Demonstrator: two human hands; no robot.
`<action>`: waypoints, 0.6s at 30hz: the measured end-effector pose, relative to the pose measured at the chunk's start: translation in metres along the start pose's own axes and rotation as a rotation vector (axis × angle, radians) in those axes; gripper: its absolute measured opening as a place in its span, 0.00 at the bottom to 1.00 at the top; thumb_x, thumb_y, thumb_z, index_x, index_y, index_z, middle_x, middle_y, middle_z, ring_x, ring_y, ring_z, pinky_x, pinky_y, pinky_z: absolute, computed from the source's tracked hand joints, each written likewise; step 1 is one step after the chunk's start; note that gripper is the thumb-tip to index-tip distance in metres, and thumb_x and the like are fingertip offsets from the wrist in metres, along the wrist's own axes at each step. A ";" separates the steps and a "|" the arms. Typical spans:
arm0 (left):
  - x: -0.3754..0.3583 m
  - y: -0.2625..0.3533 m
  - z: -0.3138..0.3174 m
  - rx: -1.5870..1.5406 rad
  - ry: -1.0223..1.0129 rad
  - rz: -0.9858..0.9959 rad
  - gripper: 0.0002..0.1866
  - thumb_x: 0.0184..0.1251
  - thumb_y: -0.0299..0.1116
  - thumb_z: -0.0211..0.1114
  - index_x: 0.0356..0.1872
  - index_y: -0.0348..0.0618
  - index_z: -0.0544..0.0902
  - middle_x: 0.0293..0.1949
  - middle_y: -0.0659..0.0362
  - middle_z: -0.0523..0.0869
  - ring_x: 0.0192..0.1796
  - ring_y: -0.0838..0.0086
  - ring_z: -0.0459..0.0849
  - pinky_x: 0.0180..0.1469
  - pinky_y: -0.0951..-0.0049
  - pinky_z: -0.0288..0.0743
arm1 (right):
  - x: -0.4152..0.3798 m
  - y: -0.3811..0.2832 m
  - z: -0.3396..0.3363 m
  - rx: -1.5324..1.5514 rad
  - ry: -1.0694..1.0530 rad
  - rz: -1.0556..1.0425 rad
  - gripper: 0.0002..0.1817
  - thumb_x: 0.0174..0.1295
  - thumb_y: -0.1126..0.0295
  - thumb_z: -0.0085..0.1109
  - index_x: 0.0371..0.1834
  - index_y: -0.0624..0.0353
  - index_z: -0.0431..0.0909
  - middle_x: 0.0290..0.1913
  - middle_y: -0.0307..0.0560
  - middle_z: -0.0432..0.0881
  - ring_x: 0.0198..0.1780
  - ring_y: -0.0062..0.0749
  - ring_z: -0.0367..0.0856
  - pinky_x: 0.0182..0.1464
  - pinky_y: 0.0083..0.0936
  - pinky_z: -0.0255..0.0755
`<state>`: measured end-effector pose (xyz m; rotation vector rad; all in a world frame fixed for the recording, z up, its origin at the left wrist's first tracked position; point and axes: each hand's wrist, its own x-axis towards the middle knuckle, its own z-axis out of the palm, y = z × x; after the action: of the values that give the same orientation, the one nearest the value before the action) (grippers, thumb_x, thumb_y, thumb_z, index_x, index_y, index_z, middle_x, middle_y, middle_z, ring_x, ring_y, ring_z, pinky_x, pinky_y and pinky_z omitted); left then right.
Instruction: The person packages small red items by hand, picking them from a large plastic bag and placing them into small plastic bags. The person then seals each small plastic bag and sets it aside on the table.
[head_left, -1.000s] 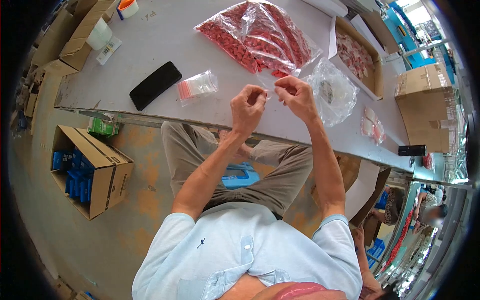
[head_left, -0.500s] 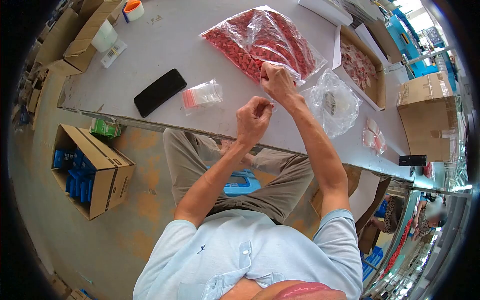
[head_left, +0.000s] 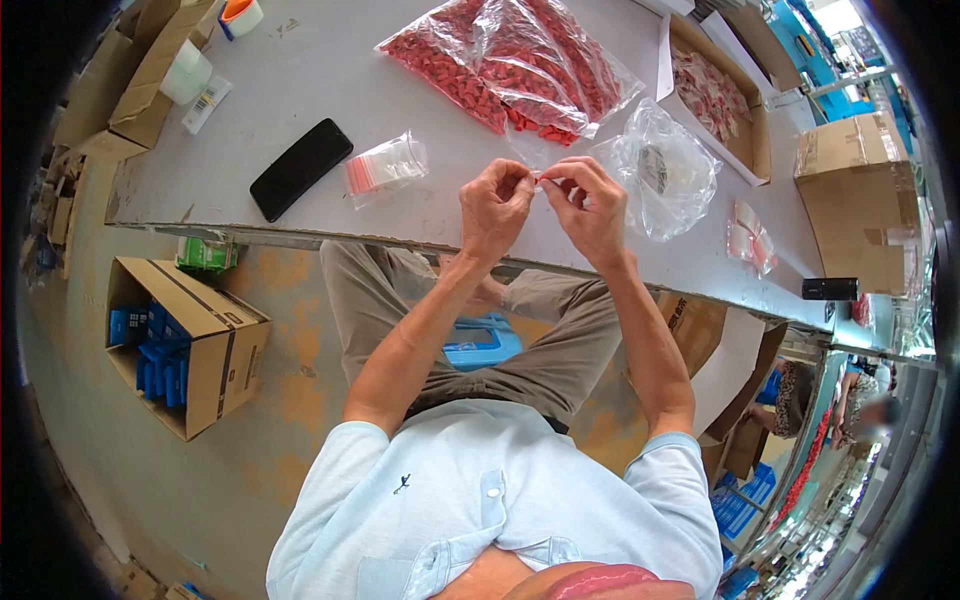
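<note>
Over the front part of the table, my left hand [head_left: 496,208] and my right hand [head_left: 588,206] meet fingertip to fingertip. A tiny red piece [head_left: 538,181] shows between them. Each hand has its thumb and index finger pinched; the exact grip of the left is too small to make out. Just beyond lies a clear bag of red pieces [head_left: 510,65]. To the right of my right hand is a crumpled clear bag [head_left: 655,170]. Small clear bags with red strips [head_left: 385,168] lie to the left of my left hand.
A black phone [head_left: 301,169] lies at the left. At the right are an open carton of small packets [head_left: 710,95], more packets [head_left: 750,238], a black object [head_left: 830,289] and a closed box [head_left: 857,195]. A carton of blue boxes [head_left: 228,370] stands on the floor.
My right hand has come back from the bag of red pieces to my left hand, and their fingertips now meet. The view has shifted slightly.
</note>
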<state>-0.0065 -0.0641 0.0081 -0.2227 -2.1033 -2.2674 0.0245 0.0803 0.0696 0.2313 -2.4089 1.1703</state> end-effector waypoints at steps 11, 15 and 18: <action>-0.004 -0.007 0.000 0.034 -0.062 0.132 0.03 0.74 0.23 0.69 0.44 0.38 0.88 0.32 0.63 0.89 0.32 0.84 0.85 0.33 0.81 0.81 | 0.008 0.018 0.007 -0.037 -0.133 0.244 0.05 0.61 0.75 0.71 0.37 0.62 0.85 0.37 0.46 0.89 0.32 0.32 0.88 0.36 0.30 0.81; -0.007 -0.002 0.001 0.132 0.016 0.196 0.04 0.73 0.25 0.70 0.44 0.38 0.89 0.31 0.64 0.89 0.32 0.85 0.84 0.33 0.82 0.80 | 0.005 0.002 0.002 -0.352 -0.191 0.111 0.07 0.63 0.73 0.70 0.40 0.63 0.87 0.38 0.46 0.90 0.34 0.28 0.88 0.37 0.28 0.81; -0.005 -0.002 -0.002 -0.003 -0.012 -0.025 0.04 0.73 0.26 0.69 0.43 0.37 0.89 0.30 0.64 0.89 0.31 0.86 0.84 0.32 0.81 0.80 | 0.002 0.007 -0.015 0.004 -0.061 0.200 0.10 0.63 0.72 0.71 0.46 0.61 0.89 0.39 0.46 0.90 0.35 0.26 0.88 0.38 0.28 0.82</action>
<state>-0.0017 -0.0664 0.0052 -0.2118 -2.1205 -2.2896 0.0257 0.0967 0.0736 0.0276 -2.5303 1.2707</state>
